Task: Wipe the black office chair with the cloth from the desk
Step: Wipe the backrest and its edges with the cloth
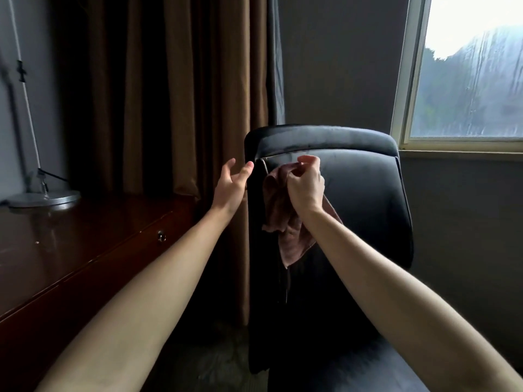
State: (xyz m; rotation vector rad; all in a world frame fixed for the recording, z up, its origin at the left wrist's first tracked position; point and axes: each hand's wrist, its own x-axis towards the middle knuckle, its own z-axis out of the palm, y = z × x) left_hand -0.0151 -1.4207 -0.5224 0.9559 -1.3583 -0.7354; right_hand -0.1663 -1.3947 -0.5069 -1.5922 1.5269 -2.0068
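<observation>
- The right hand (307, 188) had its fingers (309, 162) curled tight, gripping the top of the brownish cloth (280, 224).
- The cloth hung against the backrest of the black office chair (368, 193).
- The left hand (230, 189) was spread loose (holding nothing) at the backrest's left edge.
- A dark tabletop (70, 236) stood further left.

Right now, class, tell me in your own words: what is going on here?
A person faces the black office chair. The right hand grips a pinkish-brown cloth, which hangs in front of the chair's upper back. The left hand is open at the chair's edge on the desk side. The desk stands to the left.
</observation>
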